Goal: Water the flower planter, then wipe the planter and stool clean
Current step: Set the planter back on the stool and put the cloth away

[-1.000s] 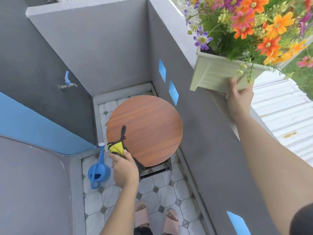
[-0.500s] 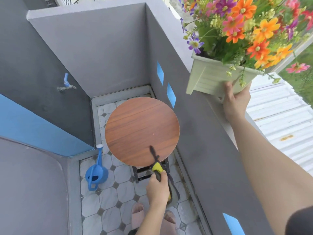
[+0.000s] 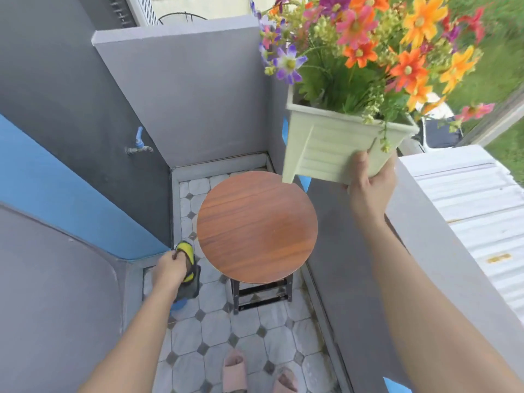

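My right hand [image 3: 370, 182] grips the bottom corner of a pale green planter [image 3: 329, 148] full of orange, pink and purple flowers [image 3: 368, 46], held in the air above the right edge of the stool. The round wooden stool [image 3: 256, 226] stands on the tiled floor, its top bare. My left hand [image 3: 170, 269] is low at the stool's left side, shut on a yellow and dark grey cloth [image 3: 188, 266]. A blue watering can [image 3: 178, 304] is mostly hidden behind that hand and cloth.
Grey walls [image 3: 184, 95] close in the narrow tiled corner. A blue tap [image 3: 139, 143] sticks out of the left wall. A wide grey ledge [image 3: 442, 251] runs along the right. My feet in pink slippers [image 3: 235, 370] stand in front of the stool.
My left hand carried the cloth off the stool top, swept to the front, then moved to the stool's left over the watering can. My right hand brought the planter lower and leftward off the ledge.
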Available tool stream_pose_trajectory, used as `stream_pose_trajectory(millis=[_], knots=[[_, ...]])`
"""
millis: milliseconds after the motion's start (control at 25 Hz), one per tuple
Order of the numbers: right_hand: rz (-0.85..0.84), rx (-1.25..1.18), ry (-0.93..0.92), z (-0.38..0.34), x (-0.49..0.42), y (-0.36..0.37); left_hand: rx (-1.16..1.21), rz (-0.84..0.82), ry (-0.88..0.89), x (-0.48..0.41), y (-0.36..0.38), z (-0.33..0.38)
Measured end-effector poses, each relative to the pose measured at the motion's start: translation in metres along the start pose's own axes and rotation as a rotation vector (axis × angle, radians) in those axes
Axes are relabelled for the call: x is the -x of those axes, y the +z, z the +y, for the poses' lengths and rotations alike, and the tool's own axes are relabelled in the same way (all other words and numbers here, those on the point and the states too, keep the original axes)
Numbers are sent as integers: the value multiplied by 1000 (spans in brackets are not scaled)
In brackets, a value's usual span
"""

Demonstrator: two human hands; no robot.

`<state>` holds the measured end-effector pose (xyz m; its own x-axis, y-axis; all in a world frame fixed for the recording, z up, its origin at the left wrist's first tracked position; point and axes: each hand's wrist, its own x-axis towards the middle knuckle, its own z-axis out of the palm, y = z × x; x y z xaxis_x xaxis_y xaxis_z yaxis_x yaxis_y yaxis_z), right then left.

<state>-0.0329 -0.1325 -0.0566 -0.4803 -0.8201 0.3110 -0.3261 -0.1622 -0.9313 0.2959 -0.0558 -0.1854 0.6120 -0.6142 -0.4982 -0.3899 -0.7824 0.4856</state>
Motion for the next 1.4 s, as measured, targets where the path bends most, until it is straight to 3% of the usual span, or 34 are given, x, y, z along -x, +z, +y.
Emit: stream_pose_trajectory(millis=[120,320,440,560,840,1120,1400], knots=[[-50,-77,36,-1,40,29,208,-50,130,-23,-9,22],[-158,-66,89,39,83,65,533,-130,137,-58,3,34],[-195,-3,94,59,98,79,393,-187,257,-68,16,37],[-203,1,58,74,107,89,315,-97,410,-75,27,36],[-201,-7,37,86,120,98,360,-60,407,-79,26,36],[-227,290,92,78,124,84,385,-73,412,-68,23,38],[-331,301,69,89,139,73,366,-49,434,-59,20,40]])
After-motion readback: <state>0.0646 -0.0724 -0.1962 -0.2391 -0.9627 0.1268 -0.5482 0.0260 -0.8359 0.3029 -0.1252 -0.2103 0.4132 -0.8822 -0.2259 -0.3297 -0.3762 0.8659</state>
